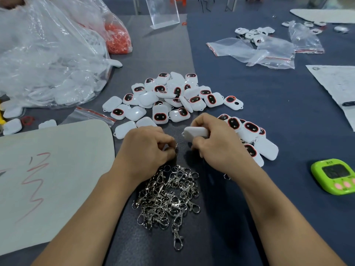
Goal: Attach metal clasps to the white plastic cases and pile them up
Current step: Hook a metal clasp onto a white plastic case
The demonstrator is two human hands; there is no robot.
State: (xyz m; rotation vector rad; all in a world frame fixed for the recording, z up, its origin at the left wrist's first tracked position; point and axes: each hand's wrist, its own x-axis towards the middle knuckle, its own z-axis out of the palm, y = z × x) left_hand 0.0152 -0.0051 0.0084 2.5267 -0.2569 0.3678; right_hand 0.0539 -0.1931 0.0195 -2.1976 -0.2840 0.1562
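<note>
My right hand (217, 139) grips a white plastic case (196, 132) and holds it above the table. Just left of it, my left hand (148, 148) pinches a metal clasp (175, 147) between thumb and fingers, close to the case's corner. A heap of loose metal clasps (169, 196) lies between my forearms. A large pile of white cases (169, 98) with dark oval faces spreads beyond my hands. A smaller pile of cases (253, 137) lies to the right of my right hand.
A big clear bag of white cases (44, 60) fills the left side, with a bag of red parts (117, 37) behind it. A beige sheet (51, 169) lies at left, a green timer (334, 175) at right, and empty zip bags (255, 50) at the far right.
</note>
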